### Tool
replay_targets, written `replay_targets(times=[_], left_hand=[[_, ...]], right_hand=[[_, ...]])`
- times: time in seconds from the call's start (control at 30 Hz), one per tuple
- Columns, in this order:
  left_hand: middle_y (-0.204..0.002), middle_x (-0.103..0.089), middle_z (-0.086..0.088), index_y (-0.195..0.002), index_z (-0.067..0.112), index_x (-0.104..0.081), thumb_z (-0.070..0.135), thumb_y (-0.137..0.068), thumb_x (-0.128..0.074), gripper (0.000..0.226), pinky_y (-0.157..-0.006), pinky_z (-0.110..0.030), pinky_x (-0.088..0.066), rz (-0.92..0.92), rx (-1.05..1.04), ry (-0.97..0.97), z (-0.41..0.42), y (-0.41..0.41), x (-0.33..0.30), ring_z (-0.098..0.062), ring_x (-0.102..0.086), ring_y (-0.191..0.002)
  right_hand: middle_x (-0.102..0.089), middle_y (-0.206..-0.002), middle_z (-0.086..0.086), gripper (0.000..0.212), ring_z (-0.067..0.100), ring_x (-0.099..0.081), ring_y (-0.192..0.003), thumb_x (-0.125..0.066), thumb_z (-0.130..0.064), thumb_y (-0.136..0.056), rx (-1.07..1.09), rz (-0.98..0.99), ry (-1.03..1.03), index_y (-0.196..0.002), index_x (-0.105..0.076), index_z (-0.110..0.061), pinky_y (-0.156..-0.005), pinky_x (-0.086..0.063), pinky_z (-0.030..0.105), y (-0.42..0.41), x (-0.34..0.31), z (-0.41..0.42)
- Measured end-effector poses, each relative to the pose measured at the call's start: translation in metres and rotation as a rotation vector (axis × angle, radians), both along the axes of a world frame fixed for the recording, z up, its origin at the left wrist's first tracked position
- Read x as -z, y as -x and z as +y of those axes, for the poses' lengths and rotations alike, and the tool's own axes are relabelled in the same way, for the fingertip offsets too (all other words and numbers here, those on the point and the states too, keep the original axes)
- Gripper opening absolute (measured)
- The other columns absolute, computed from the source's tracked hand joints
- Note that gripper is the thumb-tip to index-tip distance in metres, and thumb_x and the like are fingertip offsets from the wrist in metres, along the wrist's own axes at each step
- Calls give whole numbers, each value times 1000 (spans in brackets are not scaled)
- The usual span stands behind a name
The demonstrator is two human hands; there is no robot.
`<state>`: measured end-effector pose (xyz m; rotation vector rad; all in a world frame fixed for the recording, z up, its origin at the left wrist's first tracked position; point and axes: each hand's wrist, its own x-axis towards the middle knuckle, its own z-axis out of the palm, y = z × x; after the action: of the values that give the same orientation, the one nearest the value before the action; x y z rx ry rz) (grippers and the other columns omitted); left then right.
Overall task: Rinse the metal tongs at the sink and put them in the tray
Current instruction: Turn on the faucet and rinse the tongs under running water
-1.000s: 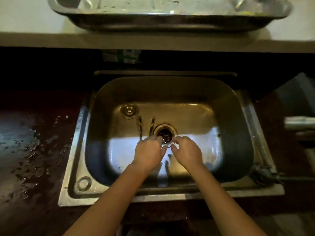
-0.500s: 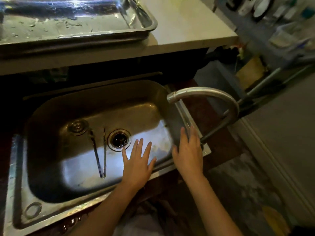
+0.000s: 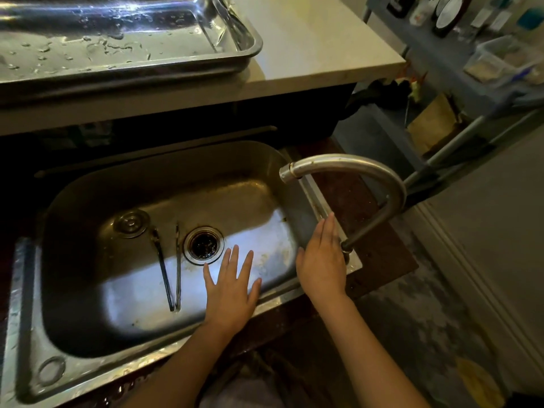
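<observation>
Head view: tongs (image 3: 170, 269) lie flat in sink (image 3: 297, 207), just left of drain (image 3: 203, 245). Left hand (image 3: 232, 285) right of drain, fingers spread, empty. Right hand (image 3: 322, 260) flat, empty, near faucet (image 3: 350, 184) base. Tray (image 3: 244, 51) on bench (image 3: 318, 45) beyond sink.

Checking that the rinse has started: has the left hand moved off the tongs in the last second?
Yes. The left hand has let go and drawn back from the drain toward the near sink rim; the tongs lie untouched in the basin.

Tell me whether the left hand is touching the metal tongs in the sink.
Apart. The head view shows the open left hand right of the metal tongs, with bare sink floor between.
</observation>
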<state>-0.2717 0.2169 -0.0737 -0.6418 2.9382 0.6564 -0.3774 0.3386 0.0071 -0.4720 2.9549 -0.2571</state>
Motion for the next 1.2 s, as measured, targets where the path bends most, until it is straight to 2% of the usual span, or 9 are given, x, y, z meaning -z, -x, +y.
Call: replay_targets(times=[0.33,0.4,0.47,0.5,0.57,0.63,0.73,0.93,1.2], left_hand=[[-160,-6,-3,-146,32,-9,48,-92,-26,59,-114,-54,4,-26,-8,-21,-2,-3,2,-20,1,-147],[-160,-6,-3,-146,32,-8,49,-92,-26,59,-115,-53,3,-38,-9,-39,-2,-3,3,-19,1,-147],[-159,-11,-3,-146,32,-10,48,-92,-28,58,-116,-49,-4,-45,-13,-87,-3,-2,1,-19,-6,-146],[-158,-18,-3,-145,31,-14,46,-93,-31,57,-116,-47,-12,-37,-26,-130,-5,-2,0,-20,-16,-145],[-149,-38,-4,-141,26,-29,39,-92,-39,52,-107,-39,-33,20,-101,-232,-13,-3,-5,-22,-41,-132],[-137,-51,-2,-134,22,-41,33,-91,-45,44,-95,-34,-43,81,-190,-251,-31,-7,-8,-21,-54,-117],[-129,-57,-4,-128,19,-49,27,-89,-48,39,-90,-34,-47,100,-265,-153,-69,-18,-8,-23,-58,-112],[-121,-60,-10,-122,15,-53,25,-86,-54,37,-81,-39,-49,-23,-322,-53,-136,-42,15,-31,-60,-101],[-136,-46,-5,-133,21,-39,31,-91,-42,43,-90,-36,-43,-265,-263,51,-176,-48,67,-24,-48,-119]], right_hand=[[9,-157,21,73,27,2,-146,-37,-34,-96,-7,-51,-34,-143,1,6,-117,-15,30,13,2,-1],[7,-157,20,72,27,1,-146,-40,-34,-95,-3,-67,-17,-144,-2,3,-117,-16,33,13,-3,-2],[-5,-157,20,67,30,-7,-145,-47,-31,-91,-14,0,16,-145,-17,-4,-115,-21,40,6,-7,-5],[-17,-154,21,61,32,-18,-143,-52,-29,-89,-54,62,21,-141,-29,-7,-113,-27,43,1,-7,-9],[-45,-137,19,44,32,-43,-128,-56,-26,-85,-188,110,38,-126,-48,-10,-101,-41,43,-9,-4,-26],[-55,-123,12,32,26,-52,-111,-53,-26,-87,-318,27,70,-116,-55,-13,-89,-46,38,-20,3,-51],[-54,-125,8,32,22,-52,-110,-48,-29,-91,-460,-59,115,-121,-53,-16,-89,-46,34,-28,21,-95],[-49,-127,11,35,29,-52,-111,-47,-27,-92,-648,-184,54,-124,-49,-14,-87,-47,38,-35,69,-178],[-46,-126,13,34,30,-52,-108,-45,-26,-92,-723,-271,-27,-123,-47,-14,-83,-48,39,-48,145,-226]])
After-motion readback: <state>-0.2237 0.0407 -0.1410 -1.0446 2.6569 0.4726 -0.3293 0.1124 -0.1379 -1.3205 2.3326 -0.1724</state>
